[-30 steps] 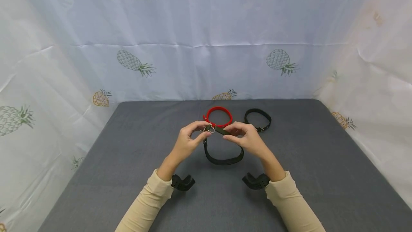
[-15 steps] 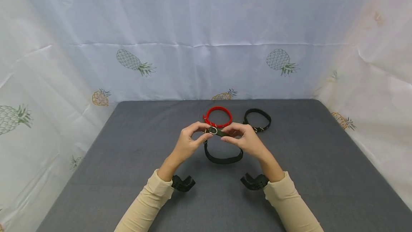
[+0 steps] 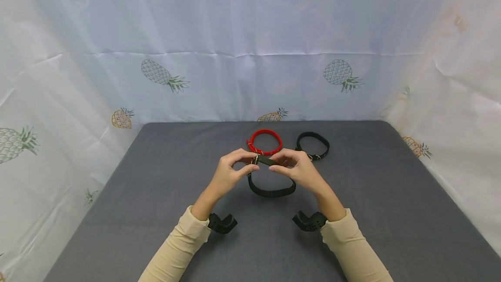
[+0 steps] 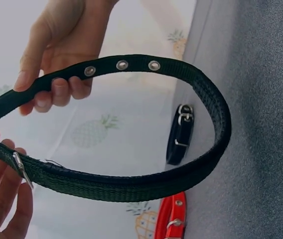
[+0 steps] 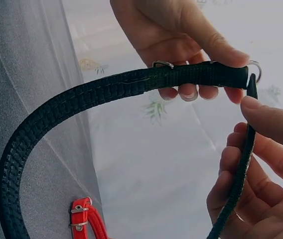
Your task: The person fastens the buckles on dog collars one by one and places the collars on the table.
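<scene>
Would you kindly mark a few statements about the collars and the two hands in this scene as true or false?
1. Both hands hold the dark green collar. True.
2. The left hand pinches the buckle end. True.
3. The red collar is in the right hand. False: it lies on the grey table.
4. Four collars are in view. False: three, including a black collar.
5. The held collar's strap has metal eyelets. True.
</scene>
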A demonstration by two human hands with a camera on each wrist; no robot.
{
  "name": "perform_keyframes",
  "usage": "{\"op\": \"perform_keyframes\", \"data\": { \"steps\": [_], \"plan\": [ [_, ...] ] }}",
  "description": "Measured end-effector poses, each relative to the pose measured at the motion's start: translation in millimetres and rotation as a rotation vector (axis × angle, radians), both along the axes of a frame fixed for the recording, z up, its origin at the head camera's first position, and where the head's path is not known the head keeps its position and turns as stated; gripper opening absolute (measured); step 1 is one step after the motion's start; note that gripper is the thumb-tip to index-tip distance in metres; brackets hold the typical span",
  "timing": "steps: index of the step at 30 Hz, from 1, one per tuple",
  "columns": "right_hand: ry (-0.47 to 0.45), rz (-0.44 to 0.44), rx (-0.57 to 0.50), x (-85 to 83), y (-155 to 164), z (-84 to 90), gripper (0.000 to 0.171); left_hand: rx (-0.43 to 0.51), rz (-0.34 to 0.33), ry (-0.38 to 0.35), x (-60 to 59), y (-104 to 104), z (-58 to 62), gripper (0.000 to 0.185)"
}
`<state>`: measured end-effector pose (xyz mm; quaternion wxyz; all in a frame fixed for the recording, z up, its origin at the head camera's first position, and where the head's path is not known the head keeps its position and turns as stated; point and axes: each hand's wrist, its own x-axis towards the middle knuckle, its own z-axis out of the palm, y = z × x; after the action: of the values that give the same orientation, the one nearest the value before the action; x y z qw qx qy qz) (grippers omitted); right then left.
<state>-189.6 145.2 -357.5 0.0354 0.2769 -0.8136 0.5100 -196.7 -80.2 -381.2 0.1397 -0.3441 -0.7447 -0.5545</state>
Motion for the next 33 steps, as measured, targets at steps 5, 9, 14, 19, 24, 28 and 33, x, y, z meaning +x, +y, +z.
{"op": "perform_keyframes", "data": {
  "steps": [5,9,14,19,24,28,33],
  "plan": [
    [-0.003,0.007,-0.005,0.9,0,0.9,0.019,0.024,0.013,0.001,0.2,0,-0.8,0.029],
    [0.000,0.025,-0.015,1.6,0,1.3,0.018,-0.004,0.036,0.018,0.3,1,-0.9,0.026],
    [0.005,0.041,-0.012,0.8,-1,0.9,0.017,-0.063,0.049,0.043,0.3,2,0.1,0.028],
    [0.009,0.047,-0.013,0.7,-3,-0.1,0.017,-0.080,0.056,0.049,0.6,3,-0.1,0.025],
    [-0.018,0.069,-0.042,-0.2,-9,-4.7,0.018,-0.100,0.059,0.024,0.0,6,-2.8,0.016],
    [-0.051,0.082,-0.107,-0.3,-14,-8.3,0.025,-0.120,0.095,-0.008,0.1,7,-3.9,0.013],
    [-0.088,0.074,-0.135,0.8,-20,-11.1,0.031,-0.156,0.128,-0.049,1.8,10,-4.2,0.013]
  ]
}}
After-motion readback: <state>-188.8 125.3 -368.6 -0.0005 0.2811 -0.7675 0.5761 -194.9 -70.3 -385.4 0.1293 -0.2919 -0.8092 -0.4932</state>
